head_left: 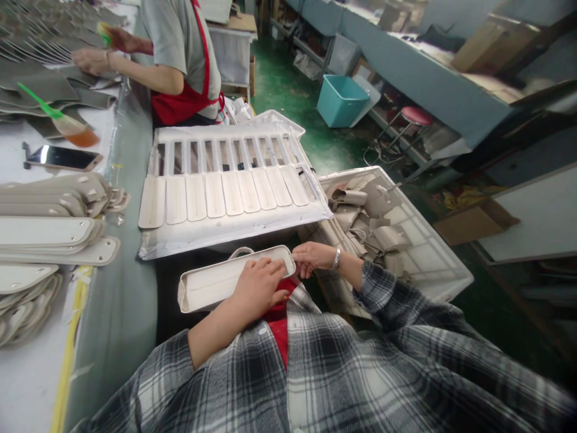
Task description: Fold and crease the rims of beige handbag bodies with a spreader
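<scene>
The long pale bag [211,284], lower centre of the frame, lies tilted, its flat panel upward and its strap loop [241,252] at the far edge. The left hand [259,281] spreads extended fingers over the panel; firm, even pressure would best steady it. The right hand [314,257] has curled fingers that seem to pinch the right end; keep that edge flush, without creasing. Beyond lies a board [189,240] of panels; at right, a crate [439,264].
</scene>
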`<state>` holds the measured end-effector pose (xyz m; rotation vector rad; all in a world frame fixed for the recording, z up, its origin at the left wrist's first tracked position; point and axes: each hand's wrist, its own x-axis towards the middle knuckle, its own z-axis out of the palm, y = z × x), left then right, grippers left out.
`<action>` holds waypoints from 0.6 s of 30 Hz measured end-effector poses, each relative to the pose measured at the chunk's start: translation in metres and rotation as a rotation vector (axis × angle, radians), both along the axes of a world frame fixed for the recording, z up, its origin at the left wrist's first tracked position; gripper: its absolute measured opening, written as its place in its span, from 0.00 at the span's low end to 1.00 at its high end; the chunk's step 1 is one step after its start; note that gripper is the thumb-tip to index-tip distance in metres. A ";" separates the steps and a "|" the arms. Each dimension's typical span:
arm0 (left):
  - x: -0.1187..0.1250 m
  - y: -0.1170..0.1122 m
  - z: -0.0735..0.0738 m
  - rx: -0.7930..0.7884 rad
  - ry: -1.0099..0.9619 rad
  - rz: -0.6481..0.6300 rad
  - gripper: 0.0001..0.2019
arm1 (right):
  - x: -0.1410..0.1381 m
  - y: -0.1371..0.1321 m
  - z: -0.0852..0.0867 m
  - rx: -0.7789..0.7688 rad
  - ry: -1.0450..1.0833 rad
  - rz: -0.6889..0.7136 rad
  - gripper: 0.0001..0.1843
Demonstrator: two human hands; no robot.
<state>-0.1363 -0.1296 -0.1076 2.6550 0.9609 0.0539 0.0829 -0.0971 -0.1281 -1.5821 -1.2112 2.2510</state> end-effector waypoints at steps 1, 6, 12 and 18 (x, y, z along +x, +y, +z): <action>0.000 0.000 0.000 -0.001 -0.003 -0.004 0.22 | 0.000 0.003 -0.001 -0.011 -0.013 0.017 0.17; 0.002 0.004 -0.003 0.015 -0.012 -0.025 0.22 | -0.016 0.018 0.007 0.017 -0.233 0.156 0.18; -0.002 0.000 0.010 -0.111 -0.069 -0.015 0.28 | -0.028 0.020 0.019 0.082 -0.396 0.279 0.19; -0.091 -0.019 0.015 -0.197 -0.702 0.662 0.18 | -0.021 0.016 0.016 0.135 -0.359 0.257 0.19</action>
